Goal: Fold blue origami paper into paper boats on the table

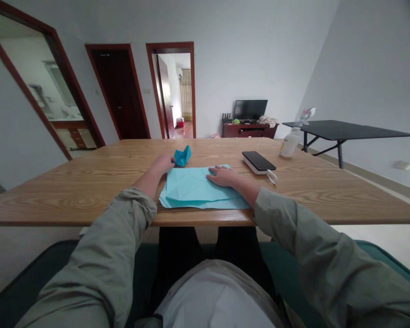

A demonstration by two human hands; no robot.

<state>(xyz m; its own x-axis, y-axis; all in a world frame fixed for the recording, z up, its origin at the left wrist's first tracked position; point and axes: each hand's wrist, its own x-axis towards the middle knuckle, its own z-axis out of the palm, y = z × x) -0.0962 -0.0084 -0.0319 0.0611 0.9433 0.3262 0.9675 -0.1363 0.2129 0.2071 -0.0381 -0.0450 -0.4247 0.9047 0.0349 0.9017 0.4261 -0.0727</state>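
Light-blue paper sheets (198, 184) lie one on another near the table's front edge, with creases across the top one. My right hand (222, 176) rests flat on their upper right part, fingers stretched out. At the sheets' far left corner, my left hand (163, 164) is closed, its fingertips at the left end of a folded paper boat (182, 156) in a deeper blue. The fingers of this hand are partly hidden, and the boat seems pinched between them.
On the wooden table (89, 191), a black-topped white box (258, 161) with a loop strap lies to the right. Behind it stands a translucent spray bottle (290, 143). A black folding table (345, 130) is beyond, right; a television (250, 110) stands by the far wall.
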